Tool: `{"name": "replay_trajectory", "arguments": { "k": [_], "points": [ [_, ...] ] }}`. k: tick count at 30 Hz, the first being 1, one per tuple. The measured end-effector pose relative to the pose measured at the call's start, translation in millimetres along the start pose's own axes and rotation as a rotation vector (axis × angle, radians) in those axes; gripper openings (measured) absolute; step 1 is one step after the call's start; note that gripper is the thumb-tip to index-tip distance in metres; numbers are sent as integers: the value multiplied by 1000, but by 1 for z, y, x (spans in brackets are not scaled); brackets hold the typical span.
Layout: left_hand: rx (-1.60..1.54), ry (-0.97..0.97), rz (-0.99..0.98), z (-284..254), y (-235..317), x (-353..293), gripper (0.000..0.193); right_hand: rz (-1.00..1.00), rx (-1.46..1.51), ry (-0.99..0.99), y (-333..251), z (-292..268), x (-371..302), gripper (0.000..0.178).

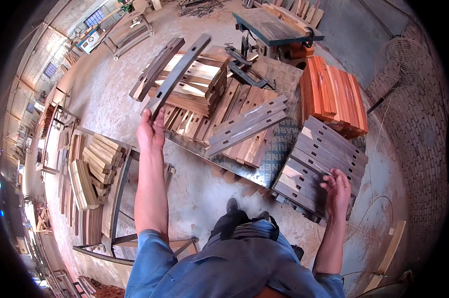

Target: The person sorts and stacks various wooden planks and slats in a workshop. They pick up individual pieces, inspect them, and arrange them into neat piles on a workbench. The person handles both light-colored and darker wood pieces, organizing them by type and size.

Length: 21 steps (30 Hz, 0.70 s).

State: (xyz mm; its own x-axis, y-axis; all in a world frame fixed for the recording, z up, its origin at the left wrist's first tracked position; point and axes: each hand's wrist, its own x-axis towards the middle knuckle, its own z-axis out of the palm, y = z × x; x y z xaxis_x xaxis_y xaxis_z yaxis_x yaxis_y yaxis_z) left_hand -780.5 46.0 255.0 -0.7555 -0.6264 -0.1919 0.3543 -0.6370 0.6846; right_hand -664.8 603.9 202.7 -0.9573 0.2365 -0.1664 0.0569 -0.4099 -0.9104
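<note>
A worker's bare left forearm [151, 198] stretches toward the near left corner of the bench [278, 151], the left hand [152, 131] closed in a grip. Near the bench's right end, the right hand [338, 194] shows bent fingers above an upright right forearm [332, 243].

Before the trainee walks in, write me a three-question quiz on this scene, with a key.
1. Which hand grips a slotted board?
2. True or false: the metal clamps lie left of the reddish-orange stack.
3. The right hand is nearest to: (a) a floor fan; (b) dark slotted boards laid side by side; (c) a wheeled stand.

Key: 1. the left hand; 2. true; 3. b.
</note>
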Motion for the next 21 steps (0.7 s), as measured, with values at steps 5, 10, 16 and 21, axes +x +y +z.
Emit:
{"name": "replay_trajectory", "arguments": {
  "k": [5,10,16,21],
  "points": [
    [24,49,2,-13,4,63,25,-13,4,75,4,-14,-14,24],
    [7,96,-51,-5,9,90,27,7,-18,183,10,-18,-24,23],
    [-111,-31,-94,-18,15,110,35,28,-52,213,21,-3,-32,22],
    [913,270,649,-14,22,64,64,14,-39,261,25,-13,-46,22]
  ]
}}
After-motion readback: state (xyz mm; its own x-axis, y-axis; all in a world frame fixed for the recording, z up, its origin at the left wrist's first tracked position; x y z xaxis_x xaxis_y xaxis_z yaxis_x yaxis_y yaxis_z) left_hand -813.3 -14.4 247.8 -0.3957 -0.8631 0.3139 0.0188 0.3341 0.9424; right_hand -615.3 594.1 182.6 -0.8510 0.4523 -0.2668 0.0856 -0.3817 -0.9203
